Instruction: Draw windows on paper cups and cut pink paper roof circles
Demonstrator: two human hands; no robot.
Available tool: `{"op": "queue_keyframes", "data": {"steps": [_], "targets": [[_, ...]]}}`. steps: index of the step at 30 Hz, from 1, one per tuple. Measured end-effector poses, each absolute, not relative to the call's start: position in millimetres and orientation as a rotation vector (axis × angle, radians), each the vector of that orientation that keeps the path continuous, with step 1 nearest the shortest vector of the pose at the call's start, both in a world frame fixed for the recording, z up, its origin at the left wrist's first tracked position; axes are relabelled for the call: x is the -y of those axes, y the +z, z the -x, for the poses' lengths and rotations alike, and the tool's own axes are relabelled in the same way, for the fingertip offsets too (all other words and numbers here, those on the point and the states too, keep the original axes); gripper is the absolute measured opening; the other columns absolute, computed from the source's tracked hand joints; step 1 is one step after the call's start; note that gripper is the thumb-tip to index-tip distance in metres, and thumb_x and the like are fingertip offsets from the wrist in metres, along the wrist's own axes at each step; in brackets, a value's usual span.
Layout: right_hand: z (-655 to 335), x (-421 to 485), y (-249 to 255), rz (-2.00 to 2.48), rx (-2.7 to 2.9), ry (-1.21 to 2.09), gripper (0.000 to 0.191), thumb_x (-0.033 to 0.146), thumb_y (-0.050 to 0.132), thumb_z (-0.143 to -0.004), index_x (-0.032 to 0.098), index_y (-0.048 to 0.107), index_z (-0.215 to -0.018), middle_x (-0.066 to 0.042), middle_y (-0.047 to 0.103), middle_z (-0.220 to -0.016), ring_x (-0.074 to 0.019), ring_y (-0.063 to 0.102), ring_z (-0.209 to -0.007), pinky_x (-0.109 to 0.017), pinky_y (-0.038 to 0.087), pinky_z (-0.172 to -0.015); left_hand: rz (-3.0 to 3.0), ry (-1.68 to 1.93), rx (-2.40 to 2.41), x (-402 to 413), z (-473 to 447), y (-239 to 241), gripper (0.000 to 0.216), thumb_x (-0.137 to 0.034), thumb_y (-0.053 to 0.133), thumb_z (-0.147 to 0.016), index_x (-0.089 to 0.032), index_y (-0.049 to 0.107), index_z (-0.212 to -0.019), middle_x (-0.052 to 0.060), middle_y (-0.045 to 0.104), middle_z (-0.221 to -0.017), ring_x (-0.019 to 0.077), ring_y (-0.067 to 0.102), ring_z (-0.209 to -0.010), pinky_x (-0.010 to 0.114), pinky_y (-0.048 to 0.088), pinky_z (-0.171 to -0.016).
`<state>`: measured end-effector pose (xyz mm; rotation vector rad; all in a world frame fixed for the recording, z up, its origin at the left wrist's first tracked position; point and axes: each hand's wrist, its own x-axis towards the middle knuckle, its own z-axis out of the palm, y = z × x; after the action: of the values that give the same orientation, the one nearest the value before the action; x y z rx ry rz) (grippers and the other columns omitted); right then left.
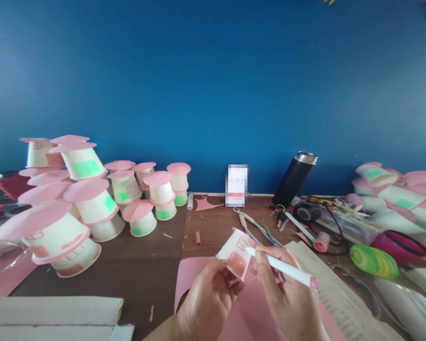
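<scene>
My left hand [208,294] is closed on a small white paper cup [226,246], tilted, with a bit of pink paper at its far end. A reddish filled-in door shape and a window outline are drawn on its side. My right hand [287,298] grips a white marker [291,269] with a pink end, its tip at the cup beside the window drawing. Pink paper [239,312] lies beneath both hands. A small pink marker cap [198,237] rests on the table beyond my left hand.
Stacked paper-cup houses with pink roofs [87,203] fill the left; more cups [404,199] pile up at the right. Along the blue wall stand a phone [237,187] and a black flask [294,180]. Pliers [246,225], keys [281,219] and a printed sheet [326,284] lie nearby.
</scene>
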<state>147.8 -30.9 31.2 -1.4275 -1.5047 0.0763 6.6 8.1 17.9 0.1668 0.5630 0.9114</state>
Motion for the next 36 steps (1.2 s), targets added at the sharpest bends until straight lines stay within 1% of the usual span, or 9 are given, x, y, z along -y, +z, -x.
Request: {"op": "queue_keyframes", "data": {"steps": [7,13,17,23,26,32,36], "targets": [[-147.0,29.8,31.4,1.425,1.508,0.088,0.011,0.029,0.054,-0.095,0.024,0.062,-0.099,-0.005,0.071,-0.085,-0.0191,0.071,-0.079,-0.025,0.056,-0.065,-0.171,0.914,-0.572,-8.7,-5.5,18.1,0.018,-0.011,0.052,-0.084,-0.012,0.065,-0.071,0.006,0.064,-0.074,0.0141,0.055,-0.067,0.029,0.045,-0.068],[-147.9,30.6,31.1,1.428,1.513,0.101,0.011,0.03,0.054,-0.095,0.024,0.062,-0.099,-0.005,0.07,-0.085,-0.0186,0.07,-0.079,-0.024,0.056,-0.064,-0.156,0.91,-0.602,-9.5,-5.8,20.2,0.019,-0.011,0.05,-0.086,-0.011,0.065,-0.074,0.006,0.065,-0.076,0.0141,0.055,-0.067,0.029,0.045,-0.067],[-148.1,32.1,31.5,1.396,1.489,0.111,0.012,0.029,0.054,-0.095,0.022,0.062,-0.101,-0.007,0.069,-0.088,-0.0192,0.07,-0.08,-0.023,0.056,-0.06,-0.157,0.919,-0.616,-9.2,-5.9,17.5,0.016,-0.011,0.052,-0.085,-0.011,0.065,-0.074,0.006,0.064,-0.075,0.0141,0.055,-0.068,0.028,0.045,-0.068],[-147.9,31.2,34.1,1.391,1.439,0.126,0.012,0.03,0.054,-0.095,0.021,0.062,-0.099,-0.007,0.069,-0.085,-0.0186,0.069,-0.075,-0.024,0.056,-0.058,-0.171,0.918,-0.647,-8.6,-6.5,15.8,0.012,-0.013,0.054,-0.086,-0.012,0.064,-0.079,0.007,0.063,-0.078,0.0148,0.054,-0.07,0.029,0.045,-0.07],[-148.3,30.6,34.6,1.395,1.444,0.111,0.012,0.03,0.054,-0.095,0.021,0.062,-0.098,-0.007,0.071,-0.086,-0.0191,0.07,-0.076,-0.023,0.056,-0.058,-0.186,0.915,-0.661,-7.9,-6.6,18.2,0.013,-0.013,0.052,-0.087,-0.012,0.063,-0.08,0.008,0.063,-0.08,0.0154,0.053,-0.071,0.03,0.044,-0.071],[-148.0,30.7,36.3,1.407,1.444,0.09,0.012,0.03,0.054,-0.095,0.022,0.062,-0.098,-0.005,0.072,-0.085,-0.0169,0.07,-0.068,-0.022,0.055,-0.057,-0.19,0.926,-0.701,-7.5,-7.7,20.4,0.017,-0.015,0.053,-0.087,-0.012,0.062,-0.073,0.008,0.061,-0.076,0.0163,0.052,-0.071,0.031,0.044,-0.071],[-147.5,31.1,37.3,1.409,1.444,0.072,0.013,0.031,0.053,-0.095,0.022,0.062,-0.097,-0.005,0.072,-0.084,-0.0167,0.07,-0.068,-0.022,0.055,-0.058,-0.205,0.922,-0.686,-6.4,-7.2,20.7,0.015,-0.015,0.054,-0.086,-0.012,0.063,-0.075,0.009,0.062,-0.079,0.0166,0.052,-0.072,0.031,0.043,-0.071]]}}
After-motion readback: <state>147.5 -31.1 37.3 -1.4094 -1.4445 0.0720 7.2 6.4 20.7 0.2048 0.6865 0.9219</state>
